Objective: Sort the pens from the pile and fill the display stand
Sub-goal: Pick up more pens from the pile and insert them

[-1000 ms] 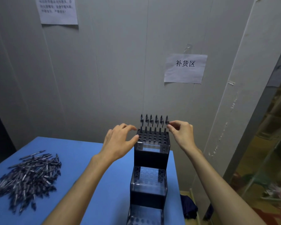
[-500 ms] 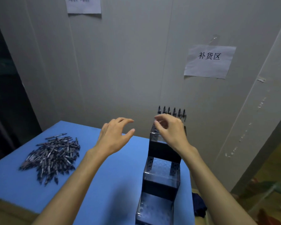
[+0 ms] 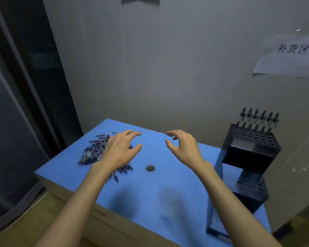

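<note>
A pile of dark pens point(image 3: 94, 151) lies on the left part of the blue table top point(image 3: 153, 196). My left hand point(image 3: 120, 151) hovers over the right side of the pile, fingers loosely curled, holding nothing. My right hand point(image 3: 183, 148) floats above the middle of the table, fingers relaxed and empty. The black stepped display stand point(image 3: 246, 168) stands at the right edge. Its top tier holds a back row of several pens point(image 3: 259, 118), with a second row of pen tips in front; the lower tiers show bare holes.
A small dark round mark point(image 3: 150, 168) sits on the blue top between my arms. A grey wall runs behind the table with a paper sign point(image 3: 286, 57) at the right. A dark door or panel point(image 3: 25, 104) fills the left side.
Both hands left the stand's top tier and swung left across the table. My view turned left too, so the pile is now near my left hand.
</note>
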`<state>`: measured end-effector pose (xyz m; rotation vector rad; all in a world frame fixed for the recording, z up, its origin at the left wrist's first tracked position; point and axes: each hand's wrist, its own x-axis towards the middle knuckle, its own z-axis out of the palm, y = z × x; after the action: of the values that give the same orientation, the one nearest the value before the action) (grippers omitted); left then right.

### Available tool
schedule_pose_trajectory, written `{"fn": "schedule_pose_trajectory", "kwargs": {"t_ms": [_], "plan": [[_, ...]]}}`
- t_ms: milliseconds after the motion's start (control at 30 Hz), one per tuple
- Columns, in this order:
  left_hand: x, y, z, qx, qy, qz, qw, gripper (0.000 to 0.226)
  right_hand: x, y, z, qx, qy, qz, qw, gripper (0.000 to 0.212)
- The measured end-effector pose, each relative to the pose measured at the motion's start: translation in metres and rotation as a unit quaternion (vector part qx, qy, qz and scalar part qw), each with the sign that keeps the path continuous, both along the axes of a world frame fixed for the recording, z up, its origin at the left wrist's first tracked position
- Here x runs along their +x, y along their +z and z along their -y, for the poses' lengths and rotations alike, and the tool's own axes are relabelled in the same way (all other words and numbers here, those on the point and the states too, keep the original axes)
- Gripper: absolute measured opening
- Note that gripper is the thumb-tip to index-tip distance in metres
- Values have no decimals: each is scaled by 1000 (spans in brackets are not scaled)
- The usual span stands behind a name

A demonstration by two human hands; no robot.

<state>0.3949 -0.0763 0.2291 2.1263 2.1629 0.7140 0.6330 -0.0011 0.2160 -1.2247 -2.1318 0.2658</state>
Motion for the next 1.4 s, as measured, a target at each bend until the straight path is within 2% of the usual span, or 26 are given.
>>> {"fn": "schedule_pose_trajectory", "kwargs": {"t_ms": [467,667,867,1067,1167,1400], "plan": [[-207,-62,35,-85,16,17,996,46,-178,-57,31,-62,-15,64,996,29],[-275,-96,22,-127,36,36,991,47,-227,-78,14,-86,-29,90,992,28],[-338,-126,-4,-168,33,53,984,55,-283,-104,-17,-105,-39,70,991,29],[-382,-148,-45,-216,35,57,974,44,-338,-127,-45,-133,-45,58,988,29],[-394,-164,-66,-226,28,87,970,53,-354,-135,-54,-148,-58,62,985,31],[-403,-191,-96,-240,11,34,970,43,-374,-154,-62,-166,-84,74,980,29]]}}
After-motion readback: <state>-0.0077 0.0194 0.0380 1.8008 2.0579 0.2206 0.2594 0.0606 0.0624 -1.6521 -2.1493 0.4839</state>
